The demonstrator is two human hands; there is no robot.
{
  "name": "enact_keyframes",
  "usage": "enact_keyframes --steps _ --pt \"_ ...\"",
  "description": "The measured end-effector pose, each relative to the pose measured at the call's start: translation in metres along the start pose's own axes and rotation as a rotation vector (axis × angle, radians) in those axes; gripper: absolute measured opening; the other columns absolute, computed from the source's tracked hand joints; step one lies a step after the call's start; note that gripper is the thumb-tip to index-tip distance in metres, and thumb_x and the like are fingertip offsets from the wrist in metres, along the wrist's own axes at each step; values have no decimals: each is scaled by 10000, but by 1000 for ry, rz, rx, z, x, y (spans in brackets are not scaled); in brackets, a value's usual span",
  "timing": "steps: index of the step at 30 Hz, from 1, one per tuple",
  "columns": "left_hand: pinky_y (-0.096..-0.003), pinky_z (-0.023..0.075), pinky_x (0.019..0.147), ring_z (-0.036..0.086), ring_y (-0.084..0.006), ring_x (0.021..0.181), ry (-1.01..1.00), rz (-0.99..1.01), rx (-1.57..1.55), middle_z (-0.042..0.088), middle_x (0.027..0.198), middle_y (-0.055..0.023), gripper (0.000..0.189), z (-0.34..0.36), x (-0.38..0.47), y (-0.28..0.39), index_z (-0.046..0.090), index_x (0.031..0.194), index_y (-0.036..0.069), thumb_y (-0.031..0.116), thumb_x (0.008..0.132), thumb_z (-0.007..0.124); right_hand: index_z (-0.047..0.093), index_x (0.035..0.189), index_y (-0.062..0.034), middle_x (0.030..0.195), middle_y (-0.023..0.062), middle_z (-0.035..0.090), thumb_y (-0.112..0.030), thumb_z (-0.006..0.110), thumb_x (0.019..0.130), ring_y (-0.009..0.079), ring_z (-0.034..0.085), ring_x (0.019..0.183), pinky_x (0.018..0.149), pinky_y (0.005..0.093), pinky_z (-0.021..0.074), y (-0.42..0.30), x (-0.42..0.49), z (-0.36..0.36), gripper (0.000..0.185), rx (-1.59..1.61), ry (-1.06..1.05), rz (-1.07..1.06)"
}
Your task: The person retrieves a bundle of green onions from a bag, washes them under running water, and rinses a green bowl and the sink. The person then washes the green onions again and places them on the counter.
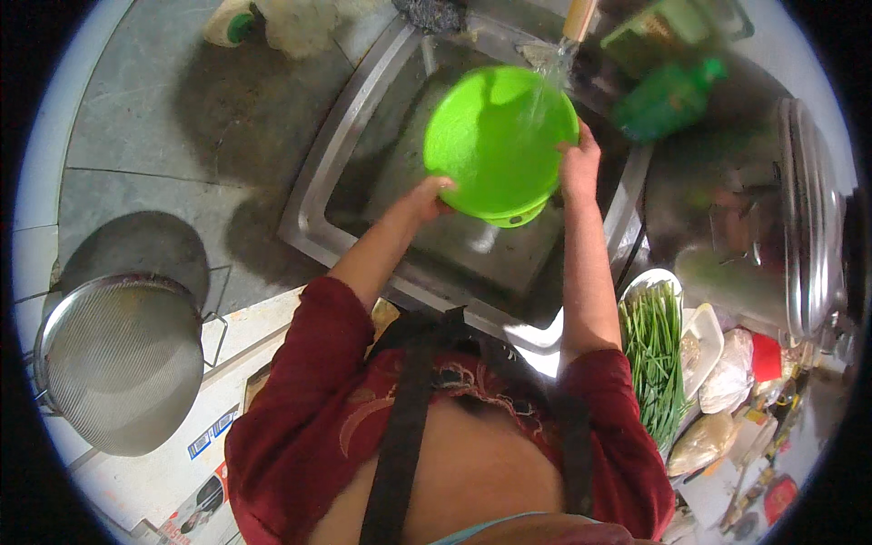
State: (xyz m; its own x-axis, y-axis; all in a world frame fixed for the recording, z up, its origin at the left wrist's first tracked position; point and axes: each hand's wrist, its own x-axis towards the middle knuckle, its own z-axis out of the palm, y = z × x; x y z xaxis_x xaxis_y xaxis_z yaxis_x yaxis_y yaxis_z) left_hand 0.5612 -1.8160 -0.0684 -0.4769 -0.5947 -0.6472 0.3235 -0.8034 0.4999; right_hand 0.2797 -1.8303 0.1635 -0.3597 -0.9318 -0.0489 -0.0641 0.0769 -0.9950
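Observation:
A bright green plastic bowl (497, 146) is held over a stainless steel sink (320, 160). My left hand (432, 196) grips its lower left rim, thumb on the inside. On its right rim is my right hand (579, 160), with the fingers partly hidden behind the bowl. Water runs from a faucet (578, 24) at the top into the bowl's upper right part. A small tab with a hole shows at the bowl's lower edge. Whether anything lies in the bowl besides water, I cannot tell.
A wire-mesh strainer (126, 368) stands at the left. A green plastic bottle (664, 102) lies right of the faucet. Long green stalks (652, 354) rest on a white tray (654, 278) at the right, near plastic bags (705, 439) and a large metal lid (804, 218). Dark scouring material (429, 13) sits behind the sink.

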Motion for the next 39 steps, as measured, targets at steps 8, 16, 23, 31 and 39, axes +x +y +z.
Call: enact_keyframes --steps 8,16,23,31,39 --pt "-393 483 883 584 -327 1067 637 689 1030 597 1163 -205 584 -19 -59 54 433 1347 22 97 782 563 624 1117 22 1079 142 656 -69 590 833 250 608 1022 937 324 439 76 7 24 301 0 105 -15" --pt "-365 391 1012 518 -320 1209 811 1079 1021 511 1327 -218 656 87 -197 111 328 1429 -11 -52 794 485 514 817 -94 572 1 438 -308 455 992 139 402 454 416 301 328 70 78 76 283 1047 -208 488" --pt "-351 359 1044 472 -259 1249 720 1424 843 478 1375 -176 541 112 -237 126 368 1400 -42 -81 868 460 638 981 -20 859 54 636 -27 540 822 156 596 733 660 284 500 -64 119 21 186 177 11 -222" --pt "-346 362 1044 475 -194 1223 463 1515 507 473 1380 -125 451 114 -251 126 367 1392 -63 13 958 467 272 1466 -21 1510 156 303 -69 576 832 223 292 1390 1115 339 235 -248 91 38 704 184 -113 -599" --pt "-384 433 948 547 -247 1096 941 1017 393 531 1299 -129 517 124 -257 114 448 1305 -78 25 835 637 224 1471 -9 1549 128 198 -330 547 915 226 181 1430 1156 359 154 -245 59 33 718 109 -253 -652"
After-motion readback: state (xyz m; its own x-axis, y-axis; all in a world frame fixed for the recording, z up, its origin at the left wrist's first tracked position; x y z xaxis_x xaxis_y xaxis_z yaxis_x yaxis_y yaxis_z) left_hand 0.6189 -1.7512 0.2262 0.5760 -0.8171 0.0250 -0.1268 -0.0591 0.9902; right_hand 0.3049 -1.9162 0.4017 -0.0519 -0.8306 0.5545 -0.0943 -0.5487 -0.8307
